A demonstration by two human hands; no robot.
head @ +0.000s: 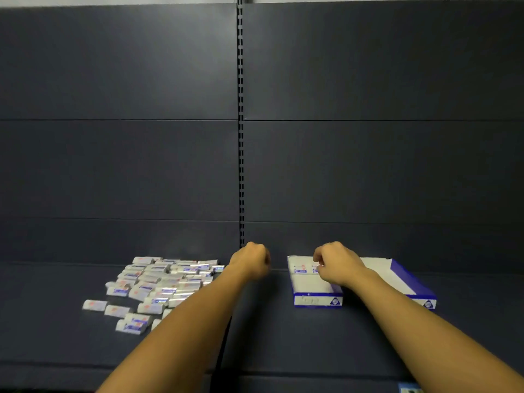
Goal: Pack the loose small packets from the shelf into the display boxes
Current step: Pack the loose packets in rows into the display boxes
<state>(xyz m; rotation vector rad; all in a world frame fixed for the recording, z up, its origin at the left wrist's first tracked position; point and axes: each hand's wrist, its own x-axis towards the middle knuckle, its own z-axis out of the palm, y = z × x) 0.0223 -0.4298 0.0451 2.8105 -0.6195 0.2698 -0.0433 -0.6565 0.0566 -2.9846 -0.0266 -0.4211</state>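
White packets point(158, 282) heaped left; blue-rimmed boxes point(317, 299) right

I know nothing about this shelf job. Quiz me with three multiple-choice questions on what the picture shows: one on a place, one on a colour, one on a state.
1. The loose packets lie where from the display boxes?
A left
B right
C inside them

2. What colour trims the boxes?
A red
B blue
C green

3. The left hand is
A flat on the shelf
B curled into a fist
C gripping a box

Answers: 1 A, the pile sits left of both arms. 2 B, the edges are blue. 3 B, fingers curl under; any contents are hidden.
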